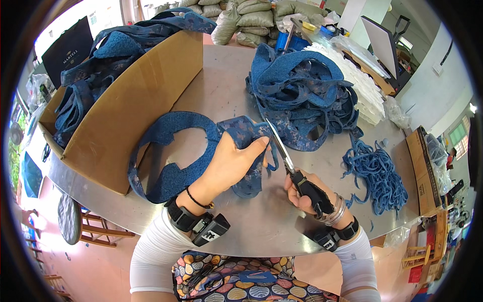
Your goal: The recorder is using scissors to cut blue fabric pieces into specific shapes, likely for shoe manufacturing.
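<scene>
Left hand (226, 163): thumb and fingers pinching a blue fabric strip (236, 130). Right hand (311, 194): fingers curled round the black handles of the scissors (288, 158).

Scissors: long axis diagonal, handles in the right hand, tips pointing away from the person and toward the left. Tips are at the strip's right edge, just beyond the left thumb; can't tell if they touch or if the blades are parted.

Strip: held part runs roughly near-far, one end beyond the left hand, the other hanging below it toward the person. A curved blue band (176, 185) lies left of the left hand, bowed out leftward; join hidden by the hand.

Around: cardboard box (151, 100) of blue strips beyond and left of left hand, tangled strip pile (322, 108) beyond right hand, thin offcuts (380, 178) to its right, metal table (246, 231) beneath.
</scene>
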The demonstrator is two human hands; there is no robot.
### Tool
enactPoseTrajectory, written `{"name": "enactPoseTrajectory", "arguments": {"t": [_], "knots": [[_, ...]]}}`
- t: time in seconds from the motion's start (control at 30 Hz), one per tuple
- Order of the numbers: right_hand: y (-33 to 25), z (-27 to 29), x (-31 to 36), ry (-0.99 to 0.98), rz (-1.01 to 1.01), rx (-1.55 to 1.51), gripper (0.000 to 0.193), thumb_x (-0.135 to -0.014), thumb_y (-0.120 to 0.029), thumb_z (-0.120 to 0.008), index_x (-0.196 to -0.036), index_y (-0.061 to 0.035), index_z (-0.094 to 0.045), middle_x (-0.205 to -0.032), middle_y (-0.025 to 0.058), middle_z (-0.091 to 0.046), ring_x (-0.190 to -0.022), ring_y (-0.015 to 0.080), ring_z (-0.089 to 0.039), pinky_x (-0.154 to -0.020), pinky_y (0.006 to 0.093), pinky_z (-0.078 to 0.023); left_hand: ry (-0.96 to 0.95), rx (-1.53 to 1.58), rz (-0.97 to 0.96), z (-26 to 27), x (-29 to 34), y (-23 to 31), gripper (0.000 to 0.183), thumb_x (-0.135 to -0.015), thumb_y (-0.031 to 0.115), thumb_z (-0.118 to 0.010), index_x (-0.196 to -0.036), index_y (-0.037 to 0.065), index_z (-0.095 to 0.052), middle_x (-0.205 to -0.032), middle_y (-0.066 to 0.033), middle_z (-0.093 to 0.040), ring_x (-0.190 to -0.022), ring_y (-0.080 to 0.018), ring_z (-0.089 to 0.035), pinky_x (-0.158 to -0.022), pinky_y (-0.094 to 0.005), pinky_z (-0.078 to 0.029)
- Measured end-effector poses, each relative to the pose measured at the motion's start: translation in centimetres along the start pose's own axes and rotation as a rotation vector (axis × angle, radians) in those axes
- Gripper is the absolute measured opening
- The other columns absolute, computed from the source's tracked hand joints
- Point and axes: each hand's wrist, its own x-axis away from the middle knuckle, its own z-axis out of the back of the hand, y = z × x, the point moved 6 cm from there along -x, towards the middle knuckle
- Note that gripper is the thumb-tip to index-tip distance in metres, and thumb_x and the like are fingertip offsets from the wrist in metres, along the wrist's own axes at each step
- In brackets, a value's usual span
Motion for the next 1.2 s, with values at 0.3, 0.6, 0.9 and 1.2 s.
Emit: {"name": "enactPoseTrajectory", "arguments": {"t": [0.3, 0.6, 0.9, 1.2], "knots": [[-0.3, 0.3, 0.1, -0.007, -0.051, 0.055, 0.067, -0.066, -0.07, -0.056, -0.083, -0.0053, -0.049, -0.056, 0.0011, -0.05, -0.05, 0.0155, -0.05, -0.05, 0.0261, -0.041, 0.01, 0.003, -0.004, 0.2, 0.1, 0.5, 0.009, -0.087, 0.012, -0.057, -0.088, 0.003, -0.055, -0.073, -0.0031, -0.058, -0.057, -0.0086, -0.053, -0.053, -0.0209, -0.043], [-0.1, 0.0, 0.5, -0.071, -0.274, -0.296, 0.058, -0.071, -0.061, -0.06, -0.085, -0.0057, -0.051, -0.057, -0.0003, -0.051, -0.05, 0.0115, -0.048, -0.047, 0.0243, -0.039, -0.036, -0.031, 0.007, 0.9, -0.3, 0.3, 0.009, -0.085, 0.011, -0.059, -0.085, 0.003, -0.058, -0.07, -0.0025, -0.057, -0.055, -0.0074, -0.05, -0.051, -0.0199, -0.04], [-0.4, 0.4, 0.3, -0.126, 0.007, -0.014, 0.045, -0.078, -0.047, -0.064, -0.088, -0.0051, -0.051, -0.062, 0.0009, -0.053, -0.054, 0.015, -0.052, -0.054, 0.0257, -0.045, -0.075, -0.246, 0.017, 1.9, -0.5, 1.0, 0.014, -0.078, 0.013, -0.068, -0.085, 0.003, -0.062, -0.076, 0.0007, -0.062, -0.068, -0.0056, -0.054, -0.062, -0.0207, -0.043], [-0.3, 0.2, 0.3, -0.148, -0.149, -0.042, 0.09, -0.055, -0.084, -0.049, -0.09, -0.0006, -0.048, -0.06, -0.0034, -0.049, -0.052, 0.0049, -0.043, -0.05, 0.0189, -0.037, -0.117, -0.315, 0.059, 2.2, 0.0, 2.4, 0.016, -0.08, 0.016, -0.067, -0.084, 0.001, -0.064, -0.075, -0.0009, -0.063, -0.068, -0.0062, -0.054, -0.062, -0.0223, -0.044]]}}
